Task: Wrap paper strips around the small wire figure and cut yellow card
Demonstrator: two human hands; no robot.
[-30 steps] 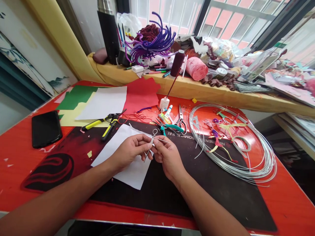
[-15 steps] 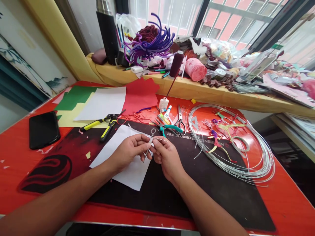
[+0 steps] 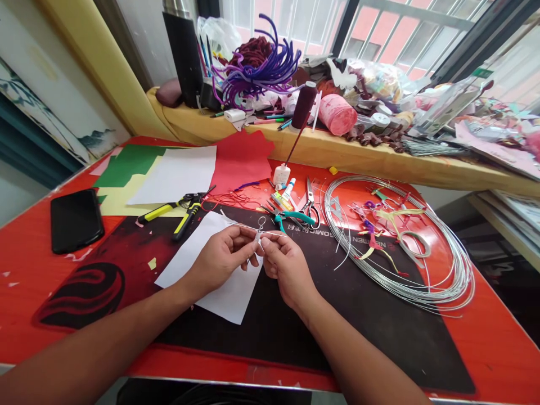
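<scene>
Between my two hands is a small piece of silvery wire with a twisted loop standing up at its top. Thin wire ends stick out to the left and right of it. My left hand pinches it with thumb and fingers just below the loop, where something white shows. From the other side, the thumb and forefinger of my right hand are closed on the same wire. The fingers cover its lower part. Beneath the hands lies a white sheet of paper on a black desk mat.
A large wire coil lies right, with coloured scraps inside. Teal-handled pliers, scissors and a glue bottle are beyond my hands. Yellow-black pliers, coloured paper and a phone lie left.
A wire end that pointed down below my left fingers now points out to the left above them. Both hands stay in nearly the same place, still pinching the wire.
</scene>
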